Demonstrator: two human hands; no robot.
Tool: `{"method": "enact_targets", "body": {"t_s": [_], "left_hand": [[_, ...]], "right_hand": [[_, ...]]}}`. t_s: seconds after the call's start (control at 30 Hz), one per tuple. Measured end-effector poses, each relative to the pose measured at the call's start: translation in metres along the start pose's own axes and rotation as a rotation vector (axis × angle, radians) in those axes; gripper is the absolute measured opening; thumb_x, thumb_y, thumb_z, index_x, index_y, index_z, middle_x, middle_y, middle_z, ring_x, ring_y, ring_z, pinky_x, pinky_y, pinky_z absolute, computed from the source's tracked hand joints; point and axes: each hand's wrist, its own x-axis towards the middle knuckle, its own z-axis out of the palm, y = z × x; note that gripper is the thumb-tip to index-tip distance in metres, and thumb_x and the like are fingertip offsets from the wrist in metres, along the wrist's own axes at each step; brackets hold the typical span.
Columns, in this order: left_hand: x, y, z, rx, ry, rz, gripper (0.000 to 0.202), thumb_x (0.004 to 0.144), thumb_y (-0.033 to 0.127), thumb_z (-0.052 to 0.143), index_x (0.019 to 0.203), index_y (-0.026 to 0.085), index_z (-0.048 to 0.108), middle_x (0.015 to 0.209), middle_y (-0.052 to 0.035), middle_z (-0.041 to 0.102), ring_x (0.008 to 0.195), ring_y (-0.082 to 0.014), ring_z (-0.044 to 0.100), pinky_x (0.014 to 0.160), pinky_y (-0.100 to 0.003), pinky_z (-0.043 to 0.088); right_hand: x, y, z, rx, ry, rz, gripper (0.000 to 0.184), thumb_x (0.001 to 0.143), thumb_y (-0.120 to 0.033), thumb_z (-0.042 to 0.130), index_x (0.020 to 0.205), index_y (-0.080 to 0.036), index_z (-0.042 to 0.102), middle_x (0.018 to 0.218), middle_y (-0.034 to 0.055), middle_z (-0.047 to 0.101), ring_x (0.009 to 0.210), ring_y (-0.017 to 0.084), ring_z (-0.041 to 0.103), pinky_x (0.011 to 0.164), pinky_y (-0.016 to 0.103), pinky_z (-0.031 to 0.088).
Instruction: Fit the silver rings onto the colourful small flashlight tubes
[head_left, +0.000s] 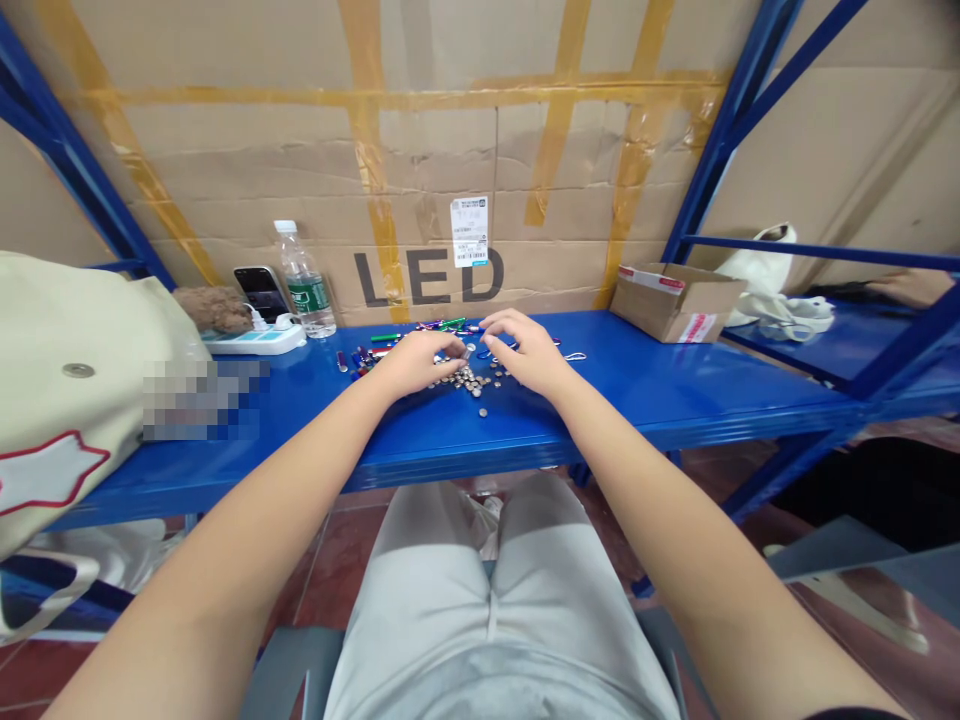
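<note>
Both my hands rest on a blue shelf (637, 390) over a heap of small round silver button cells (474, 381). My left hand (421, 358) is curled, with its fingertips pinched on a small silver piece at the heap's top. My right hand (526, 348) lies knuckles up just right of it, fingers bent down toward the same spot; what they hold is hidden. Beyond the hands lie several small coloured tubes (442, 326) in green, red, blue and purple. One button cell (483, 411) sits apart, nearer to me.
A water bottle (304, 280), a phone (259, 292) and a white power strip (259, 340) stand at the back left, beside a cream bag (75, 380). An open cardboard box (675, 298) sits at right, a white bag (772, 280) beyond it. Taped cardboard marked LED (427, 278) forms the back wall.
</note>
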Motion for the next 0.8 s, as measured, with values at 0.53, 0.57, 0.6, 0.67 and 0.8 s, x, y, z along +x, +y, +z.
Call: {"method": "enact_targets", "body": {"t_s": [0.53,0.57,0.6,0.67,0.8], "left_hand": [[-0.002,-0.006,-0.003,-0.005,-0.038,-0.05,0.017,0.083,0.03,0.062,0.093,0.018,0.069,0.092,-0.0036,0.073,0.086,-0.0187,0.067,0.081,-0.03,0.05],[-0.002,-0.006,-0.003,-0.003,-0.04,-0.046,0.017,0.083,0.031,0.062,0.093,0.018,0.069,0.092,-0.0036,0.073,0.087,-0.0187,0.067,0.081,-0.03,0.05],[-0.002,-0.006,-0.003,-0.001,-0.041,-0.043,0.018,0.083,0.031,0.061,0.093,0.018,0.069,0.092,-0.0036,0.073,0.087,-0.0187,0.067,0.081,-0.03,0.05],[-0.002,-0.006,-0.003,0.002,-0.044,-0.038,0.018,0.084,0.031,0.061,0.093,0.019,0.069,0.093,-0.0037,0.073,0.087,-0.0187,0.067,0.081,-0.03,0.05],[-0.002,-0.005,-0.003,0.021,-0.052,-0.041,0.018,0.084,0.031,0.062,0.094,0.018,0.07,0.095,-0.0045,0.073,0.089,-0.0196,0.067,0.083,-0.03,0.05]], "right_hand": [[-0.045,-0.018,-0.02,-0.186,-0.434,0.086,0.012,0.081,-0.038,0.067,0.084,-0.029,0.074,0.099,0.0028,0.068,0.103,0.025,0.057,0.097,0.048,0.037],[-0.046,-0.018,-0.02,-0.214,-0.41,0.107,0.013,0.08,-0.039,0.068,0.083,-0.029,0.074,0.1,0.0031,0.067,0.103,0.026,0.057,0.097,0.05,0.036],[-0.047,-0.018,-0.02,-0.239,-0.388,0.128,0.014,0.079,-0.041,0.069,0.082,-0.028,0.074,0.101,0.0035,0.067,0.103,0.026,0.057,0.097,0.051,0.035],[-0.049,-0.017,-0.021,-0.265,-0.368,0.168,0.016,0.077,-0.044,0.07,0.08,-0.028,0.073,0.102,0.0038,0.067,0.102,0.027,0.057,0.095,0.051,0.035],[-0.05,-0.014,-0.022,-0.248,-0.384,0.198,0.016,0.079,-0.042,0.069,0.076,-0.027,0.072,0.1,0.0039,0.066,0.101,0.026,0.058,0.092,0.047,0.036]]}}
